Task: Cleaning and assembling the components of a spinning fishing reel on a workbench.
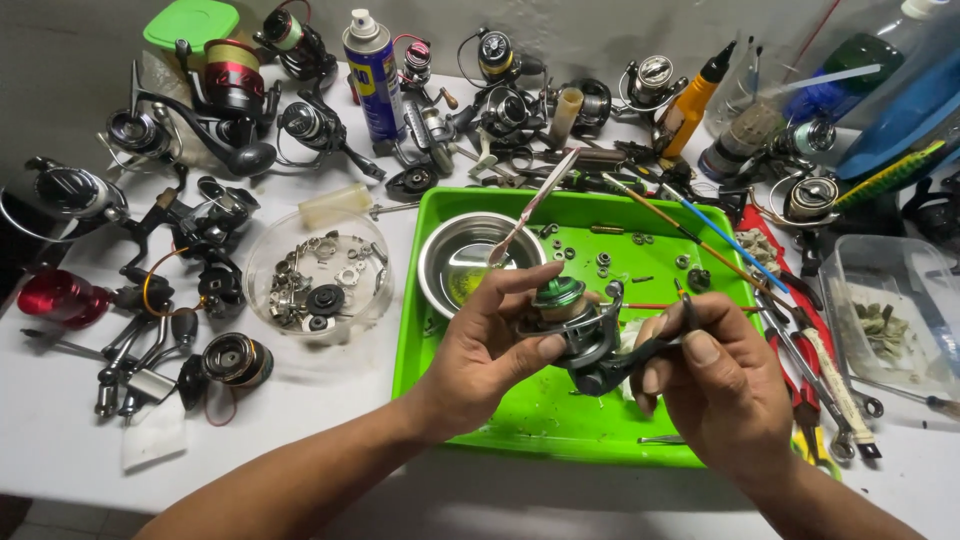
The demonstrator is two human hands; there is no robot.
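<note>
Meanwhile both hands' fingers pinch a dark reel (585,335) over the green tray (540,415), behind it a blue spray can (373,75).

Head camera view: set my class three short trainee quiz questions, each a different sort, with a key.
1. True or false: the left hand and right hand both hold the fishing reel.
2. What colour is the tray under them?
A red
B green
C blue
3. Fill in: the brush rests in the round metal ____.

Key: 1 true; 2 B; 3 bowl.
</note>
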